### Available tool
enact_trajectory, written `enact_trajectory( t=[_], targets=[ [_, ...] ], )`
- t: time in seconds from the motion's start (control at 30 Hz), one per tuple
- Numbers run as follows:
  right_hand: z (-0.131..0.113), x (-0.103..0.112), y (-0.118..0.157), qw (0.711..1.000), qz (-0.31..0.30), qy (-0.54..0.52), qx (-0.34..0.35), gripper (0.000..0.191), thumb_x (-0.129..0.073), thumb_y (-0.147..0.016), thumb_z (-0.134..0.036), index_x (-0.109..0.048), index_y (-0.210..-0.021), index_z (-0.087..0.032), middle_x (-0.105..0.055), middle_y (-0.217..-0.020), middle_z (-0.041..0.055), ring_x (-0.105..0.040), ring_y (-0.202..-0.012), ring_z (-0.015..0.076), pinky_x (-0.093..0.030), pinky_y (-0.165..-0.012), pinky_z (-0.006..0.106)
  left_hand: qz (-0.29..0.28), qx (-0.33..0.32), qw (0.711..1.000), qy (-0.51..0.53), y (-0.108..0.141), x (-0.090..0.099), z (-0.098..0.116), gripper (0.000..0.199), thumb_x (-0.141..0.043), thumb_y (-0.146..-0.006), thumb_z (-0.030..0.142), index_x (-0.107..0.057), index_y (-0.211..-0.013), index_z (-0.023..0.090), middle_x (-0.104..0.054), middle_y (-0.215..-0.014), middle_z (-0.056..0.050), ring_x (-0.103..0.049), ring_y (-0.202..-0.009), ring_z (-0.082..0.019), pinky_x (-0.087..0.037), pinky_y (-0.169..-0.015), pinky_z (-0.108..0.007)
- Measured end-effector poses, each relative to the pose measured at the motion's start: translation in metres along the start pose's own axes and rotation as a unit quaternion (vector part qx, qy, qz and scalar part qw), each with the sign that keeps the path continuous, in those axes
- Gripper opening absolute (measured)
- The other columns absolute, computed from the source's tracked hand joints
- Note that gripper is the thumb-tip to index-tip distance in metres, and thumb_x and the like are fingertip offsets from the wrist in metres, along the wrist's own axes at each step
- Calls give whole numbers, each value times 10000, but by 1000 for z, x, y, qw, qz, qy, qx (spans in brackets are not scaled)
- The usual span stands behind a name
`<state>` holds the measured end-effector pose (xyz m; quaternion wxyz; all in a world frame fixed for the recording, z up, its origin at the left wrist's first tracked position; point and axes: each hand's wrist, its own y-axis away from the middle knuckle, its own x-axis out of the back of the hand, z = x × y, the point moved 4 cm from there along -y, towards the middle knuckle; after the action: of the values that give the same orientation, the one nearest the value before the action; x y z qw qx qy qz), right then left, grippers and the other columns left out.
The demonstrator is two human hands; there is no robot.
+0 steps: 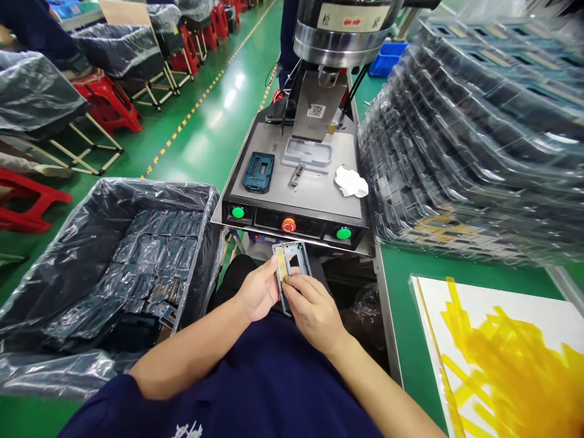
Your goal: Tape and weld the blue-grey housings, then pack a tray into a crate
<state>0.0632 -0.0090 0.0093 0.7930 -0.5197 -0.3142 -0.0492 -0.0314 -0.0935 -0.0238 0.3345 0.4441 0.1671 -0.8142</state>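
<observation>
A grey rectangular frame part (300,250) with a yellow strip (281,263) along its left side is held over my lap, in front of the press. My left hand (261,291) is closed on its left edge. The fingers of my right hand (314,307) are bent against its lower part, the fingertips at the yellow strip. On the press's metal plate (274,137) lie a dark teal housing (258,173), a small metal piece (297,175) and a crumpled white cloth (351,182). A clear fixture (307,153) sits beneath the press head (319,106).
At left, a plastic-lined bin (104,213) holds many wrapped dark parts. Tall stacked clear trays (456,140) stand at right, above a white board (542,304) with yellow strips. Two green buttons and a red one line the press front. Other people sit or stand farther back.
</observation>
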Motion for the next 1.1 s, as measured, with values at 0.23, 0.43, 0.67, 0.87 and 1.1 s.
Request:
enact_trajectory(
  t=[0.23,0.43,0.67,0.87,1.1],
  targets=[
    [9,17,7,986,9,33,-164,484,-698,-918,-352,-576,-1328,-125,-628,-1260,204,-636,-1156,310,-611,-956,498,5,-11,1000,29,3,-6,8,371,-410,-1069,300,-623,-1293,96,-765,-1134,-181,-735,-1098,-275,-527,-1077,-468],
    [19,5,9,963,-111,51,-239,811,-780,-795,-488,-484,-1443,-100,-617,-1302,215,-648,-1149,345,-636,-924,501,-14,-58,998,36,1,-4,10,368,-536,-1012,277,-586,-1343,126,-726,-1268,-190,-700,-1179,-303,-475,-1120,-529],
    [89,19,-41,970,-138,54,-194,675,-664,-817,-373,-547,-1398,-51,-628,-1363,222,-619,-1271,326,-546,-1101,470,17,-135,989,-58,-5,13,27,446,-797,-849,427,-661,-1199,187,-693,-1337,-151,-663,-1227,-307,-457,-1089,-477],
    [205,31,-130,934,-221,115,-255,786,-719,-751,-379,-564,-1436,-26,-603,-1435,222,-584,-1335,350,-468,-1172,437,111,-160,979,-55,-6,41,45,666,-916,-657,558,-660,-1139,176,-684,-1336,-180,-668,-1200,-332,-497,-1009,-455],
    [297,14,-195,883,-297,133,-338,784,-744,-769,-342,-560,-1481,-72,-648,-1401,173,-633,-1271,321,-484,-1133,415,169,-160,972,-34,-4,69,51,777,-946,-564,607,-663,-1138,167,-690,-1324,-178,-683,-1156,-322,-522,-955,-427]
  ],
)
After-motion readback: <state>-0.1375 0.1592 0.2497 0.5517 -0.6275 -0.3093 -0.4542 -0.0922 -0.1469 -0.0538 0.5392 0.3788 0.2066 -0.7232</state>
